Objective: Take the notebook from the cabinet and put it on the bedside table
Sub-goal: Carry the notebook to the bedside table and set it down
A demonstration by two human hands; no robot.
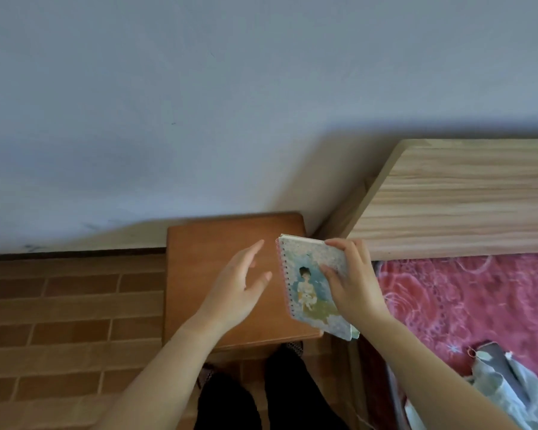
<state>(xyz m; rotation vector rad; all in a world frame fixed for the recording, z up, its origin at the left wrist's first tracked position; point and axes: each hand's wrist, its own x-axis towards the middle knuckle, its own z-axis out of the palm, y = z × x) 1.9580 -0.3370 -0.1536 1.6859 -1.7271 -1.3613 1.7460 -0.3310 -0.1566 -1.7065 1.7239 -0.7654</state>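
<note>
Pale blue-grey wall [199, 88] filling the top half. Brown brick-pattern floor [59, 321] at lower left. Light wood headboard [463, 197] along the right, pink floral bedspread [479, 305] below it. On the bedspread near the bottom right corner, a dark flat device [497, 364] lying on pale crumpled cloth [503, 395]; kind of device unclear. Brown wooden bedside table [218, 243] at centre, back edge against the wall, right edge just beside the bed. Black trouser legs [255, 395] below the table's front edge.

Spiral notebook [308, 283], pastel illustrated cover up, binding on its left side, over the table's right edge, near the back right corner at its top, its lower corner overhanging the front right corner toward the bed. Resting or just above the top: cannot tell. Right hand [354, 283] clamped on the notebook's right side, fingers over the top right corner, thumb pressed on the cover. Left hand [239, 290] over the middle of the table top, fingers apart and extended, empty, apart from the notebook. Table top otherwise bare around the hands.
</note>
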